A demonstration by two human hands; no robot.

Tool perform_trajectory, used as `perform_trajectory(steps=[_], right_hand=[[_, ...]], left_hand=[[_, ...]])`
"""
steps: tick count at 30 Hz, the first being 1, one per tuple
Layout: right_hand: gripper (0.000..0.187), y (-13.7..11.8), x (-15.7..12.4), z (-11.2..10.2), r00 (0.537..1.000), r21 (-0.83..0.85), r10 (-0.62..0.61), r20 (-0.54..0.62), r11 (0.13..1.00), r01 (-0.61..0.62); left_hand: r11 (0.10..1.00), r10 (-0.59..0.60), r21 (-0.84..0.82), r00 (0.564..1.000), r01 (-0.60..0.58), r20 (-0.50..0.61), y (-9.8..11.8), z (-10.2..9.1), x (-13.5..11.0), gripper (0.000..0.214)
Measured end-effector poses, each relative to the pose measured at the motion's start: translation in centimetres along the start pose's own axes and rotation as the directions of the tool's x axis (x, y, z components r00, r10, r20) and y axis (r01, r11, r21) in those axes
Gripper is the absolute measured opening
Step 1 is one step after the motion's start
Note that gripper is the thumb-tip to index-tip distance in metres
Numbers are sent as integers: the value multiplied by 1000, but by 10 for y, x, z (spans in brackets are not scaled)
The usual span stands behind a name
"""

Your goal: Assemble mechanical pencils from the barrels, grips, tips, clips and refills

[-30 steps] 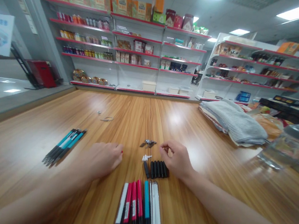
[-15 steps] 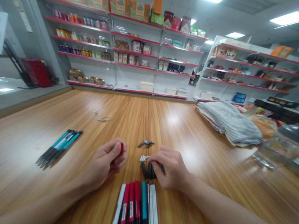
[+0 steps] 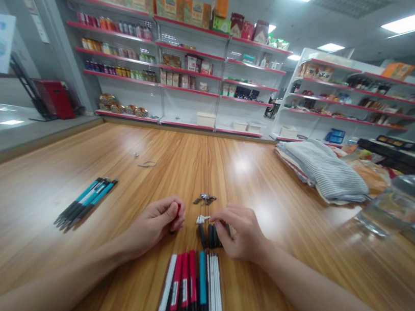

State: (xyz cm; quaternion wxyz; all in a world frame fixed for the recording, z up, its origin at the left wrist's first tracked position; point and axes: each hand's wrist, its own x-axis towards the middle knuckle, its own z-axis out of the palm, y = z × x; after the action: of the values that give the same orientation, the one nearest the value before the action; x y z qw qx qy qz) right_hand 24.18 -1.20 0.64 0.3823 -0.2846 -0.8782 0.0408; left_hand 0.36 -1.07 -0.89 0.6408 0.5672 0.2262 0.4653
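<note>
My left hand (image 3: 157, 223) is curled closed on a small red pen part (image 3: 178, 209), held just above the wooden table (image 3: 42, 261). My right hand (image 3: 237, 231) rests over a row of short black pen pieces (image 3: 208, 235), its fingers pinched at small white tips (image 3: 202, 219). Beyond them lies a little heap of metal springs (image 3: 205, 198). In front of both hands lies a row of pen barrels (image 3: 184, 291), red, white and teal, beside thin white refills (image 3: 216, 301).
A bundle of teal pens (image 3: 87, 202) lies to the left. A small wire loop (image 3: 147, 164) sits further back. Folded striped cloth (image 3: 324, 172) and a clear jar with a dark lid (image 3: 405, 204) stand at the right. Store shelves (image 3: 188, 70) line the far wall.
My left hand lifted from the table and closed round the red part. My right hand came down from the springs onto the black pieces and white tips.
</note>
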Motion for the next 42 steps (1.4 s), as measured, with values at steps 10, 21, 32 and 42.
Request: perform_trajectory(steps=[10,21,32,42], right_hand=[[9,-8,4,-19,924,68,-62,377,997,39],[38,-25,23,-39,680,-152,113,724,988,-2],[53,-21,25,-40,618,-219,178,766,976,-9],[52,-21,25,-41,620,-206,171,766,978,-16]], left_hand=[[763,131,643,990,-66,-54,13,4,-9,22],[741,69,671,997,-34,-25,13,3,-9,24],[802,63,597,996,-16,-57,12,1,-7,28],[837,236,514,971,-185,-35,16,2,-7,19]])
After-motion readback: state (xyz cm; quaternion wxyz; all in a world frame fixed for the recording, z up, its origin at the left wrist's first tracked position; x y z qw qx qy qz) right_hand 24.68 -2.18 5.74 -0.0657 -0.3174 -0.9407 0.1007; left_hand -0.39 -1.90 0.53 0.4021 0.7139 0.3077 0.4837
